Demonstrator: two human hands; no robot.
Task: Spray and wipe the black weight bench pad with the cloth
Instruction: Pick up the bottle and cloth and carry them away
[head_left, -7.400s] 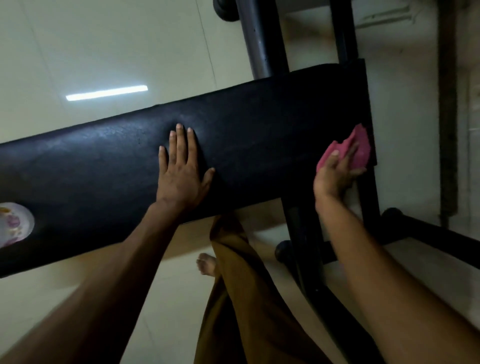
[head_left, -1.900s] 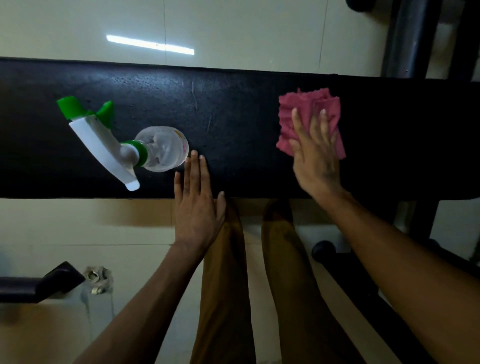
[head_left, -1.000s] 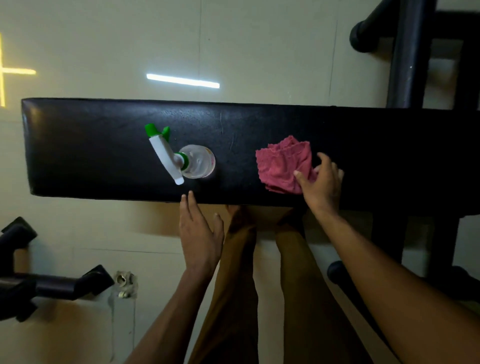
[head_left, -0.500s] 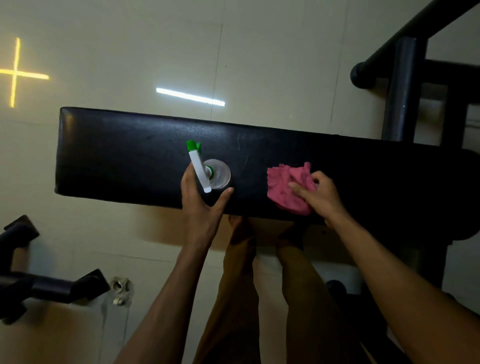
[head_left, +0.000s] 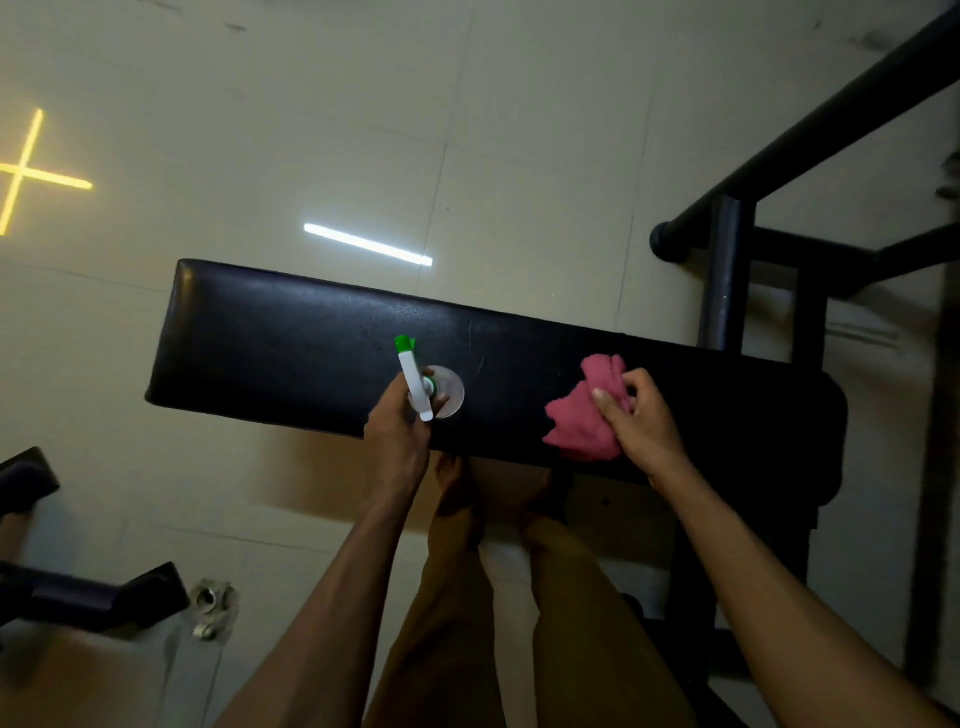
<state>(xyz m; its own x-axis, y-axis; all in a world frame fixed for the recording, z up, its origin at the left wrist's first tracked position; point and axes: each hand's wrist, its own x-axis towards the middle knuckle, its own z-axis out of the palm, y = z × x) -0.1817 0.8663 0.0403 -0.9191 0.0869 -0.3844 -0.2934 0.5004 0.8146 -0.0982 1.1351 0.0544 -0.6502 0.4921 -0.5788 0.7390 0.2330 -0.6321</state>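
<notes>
Spray bottle (head_left: 439, 392) body behind left hand (head_left: 397, 434)

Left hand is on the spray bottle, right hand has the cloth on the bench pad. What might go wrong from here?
1. The spray bottle stands near the pad's front edge; if the left hand fumbles its grip, it may tip off onto the floor.
2. The green nozzle points away over the far edge, so spray may hit the floor tiles, not the pad.
3. The cloth is bunched under the right hand, so wiping may cover a narrow strip.
</notes>
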